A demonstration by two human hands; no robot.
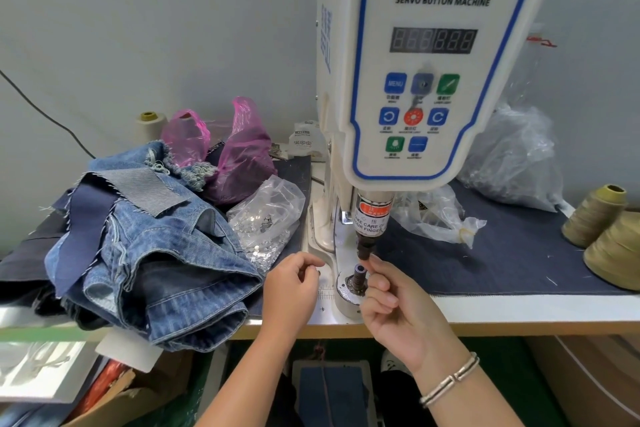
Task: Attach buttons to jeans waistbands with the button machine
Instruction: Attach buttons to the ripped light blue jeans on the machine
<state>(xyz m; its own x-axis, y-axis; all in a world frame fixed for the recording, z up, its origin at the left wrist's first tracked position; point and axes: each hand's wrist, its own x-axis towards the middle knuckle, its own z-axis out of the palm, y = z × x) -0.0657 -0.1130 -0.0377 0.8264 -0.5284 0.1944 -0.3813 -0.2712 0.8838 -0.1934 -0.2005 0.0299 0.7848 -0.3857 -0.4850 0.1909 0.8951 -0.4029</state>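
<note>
The white servo button machine (415, 80) stands on the table. Its dark upper punch (367, 246) hangs over the metal lower die (356, 279). My right hand (398, 308) reaches up from below. Its thumb and forefinger pinch something small at the punch's tip, and the fingers mostly hide it. My left hand (292, 288) hovers just left of the die with its fingers curled inward. Whether it holds anything is hidden. A heap of blue jeans (149, 246) lies to the left. No cloth lies on the die.
A clear bag of metal buttons (266, 215) sits between the jeans and the machine, with pink bags (239, 156) behind it. Clear bags (512, 156) and thread cones (595, 215) are on the right. A foot pedal (332, 388) is under the table.
</note>
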